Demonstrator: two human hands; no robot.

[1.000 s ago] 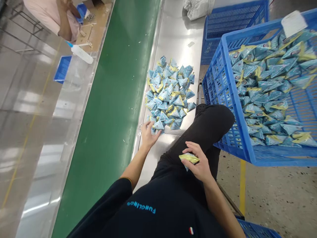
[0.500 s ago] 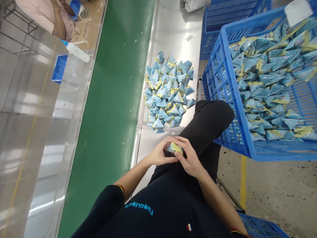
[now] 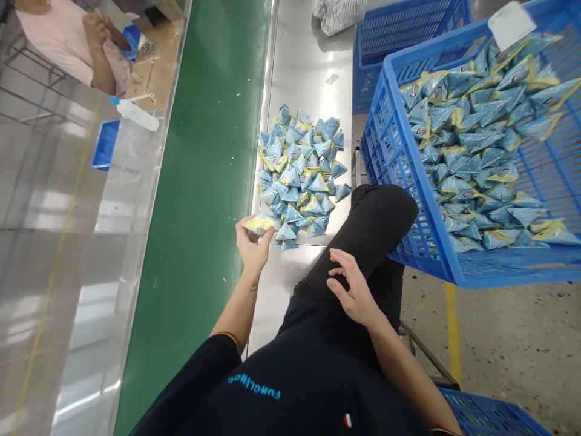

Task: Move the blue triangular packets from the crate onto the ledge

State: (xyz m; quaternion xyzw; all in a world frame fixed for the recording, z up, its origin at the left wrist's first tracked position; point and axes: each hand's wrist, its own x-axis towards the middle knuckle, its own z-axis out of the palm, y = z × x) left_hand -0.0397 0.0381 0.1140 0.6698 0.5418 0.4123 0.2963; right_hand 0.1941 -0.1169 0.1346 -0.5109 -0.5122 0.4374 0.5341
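Note:
Between the thumb and fingers of my left hand is a blue-and-yellow pyramid packet. That hand is at the seam of the green belt and the metal table, just left of the pile's near end. The pile of similar packets lies on the metal surface. Over my lap, my right hand has its fingers apart and holds nothing.
A blue crate of the same packets stands at the right, with another blue crate behind it. The green belt runs along the left. Striped cloth lies at the table's far end. A co-worker sits across the belt.
Both hands were together on the packet over my lap. My left hand has carried it forward and left to the belt's edge; my right hand has let go and opened.

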